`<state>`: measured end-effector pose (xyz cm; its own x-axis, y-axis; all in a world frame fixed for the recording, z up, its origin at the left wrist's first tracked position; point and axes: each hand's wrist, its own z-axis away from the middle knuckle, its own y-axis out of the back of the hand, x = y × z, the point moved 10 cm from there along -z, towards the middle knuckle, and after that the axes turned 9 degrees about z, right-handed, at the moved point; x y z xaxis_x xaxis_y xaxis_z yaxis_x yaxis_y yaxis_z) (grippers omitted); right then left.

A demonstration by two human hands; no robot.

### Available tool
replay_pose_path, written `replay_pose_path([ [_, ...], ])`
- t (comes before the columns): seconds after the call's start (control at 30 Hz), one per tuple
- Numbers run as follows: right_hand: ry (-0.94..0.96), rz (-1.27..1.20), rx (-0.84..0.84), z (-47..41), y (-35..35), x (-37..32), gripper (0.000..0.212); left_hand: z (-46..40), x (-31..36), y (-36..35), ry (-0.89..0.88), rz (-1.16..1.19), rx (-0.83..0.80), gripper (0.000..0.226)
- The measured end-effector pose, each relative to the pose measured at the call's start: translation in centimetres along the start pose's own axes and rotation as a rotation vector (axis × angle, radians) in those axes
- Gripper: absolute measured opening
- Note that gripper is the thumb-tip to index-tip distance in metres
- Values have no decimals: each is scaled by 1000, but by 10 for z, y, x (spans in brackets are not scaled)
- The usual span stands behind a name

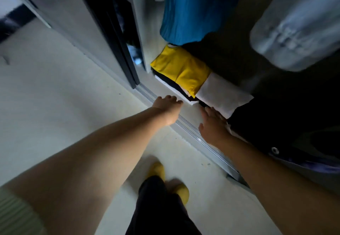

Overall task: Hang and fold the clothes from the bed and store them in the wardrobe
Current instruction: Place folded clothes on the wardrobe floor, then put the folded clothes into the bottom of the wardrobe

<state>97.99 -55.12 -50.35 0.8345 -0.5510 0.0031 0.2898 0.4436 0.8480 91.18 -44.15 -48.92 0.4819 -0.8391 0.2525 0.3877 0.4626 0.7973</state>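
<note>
Both your arms were stretched down to the wardrobe (141, 47) floor. Your left hand (168, 108) sat at the sill, fingers (172, 98) curled loosely downward; their tips ended just short of the white edge at the bottom of the stack (184, 85) of folded clothes. I couldn't see anything held in them. Your right hand (214, 125) lay flat with straight fingers (208, 111), palm down, over the door track (185, 126), touching or nearly touching the near corner of a folded white piece (223, 94). Contact was too dark to confirm.

Just beyond your left fingers: the stack, with a folded yellow top (181, 68) uppermost, black and white layers under it. The white piece lay just beyond your right fingers, beside the yellow one. Farther back, above the stack, a blue garment (193, 10) hung down. Well beyond your right fingers, up high, a pale blurred garment (298, 26) hung too. Right of your right wrist, dark fabric (287, 124) filled the wardrobe floor, detail lost in shadow. Left of your left fingers, the sliding door (73, 13) stood open.

Below the hands: pale floor (55, 96), your dark trousers (161, 209) and yellow slippers (158, 170).
</note>
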Motion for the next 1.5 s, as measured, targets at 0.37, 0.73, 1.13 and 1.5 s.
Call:
replay_pose_path([
  [0.37, 36, -34, -94, 161, 176, -60, 51, 209, 42, 137, 148, 157, 114, 34],
  [0.73, -278, -340, -35, 292, 180, 16, 49, 254, 155, 165, -104, 105, 55, 33],
  [1.13, -760, -654, 20, 463, 110, 70, 65, 308, 304, 130, -557, -151, -131, 36],
  [1.5, -1256, -906, 178, 749, -9, 119, 53, 454, 533, 3, -985, -446, -260, 40],
])
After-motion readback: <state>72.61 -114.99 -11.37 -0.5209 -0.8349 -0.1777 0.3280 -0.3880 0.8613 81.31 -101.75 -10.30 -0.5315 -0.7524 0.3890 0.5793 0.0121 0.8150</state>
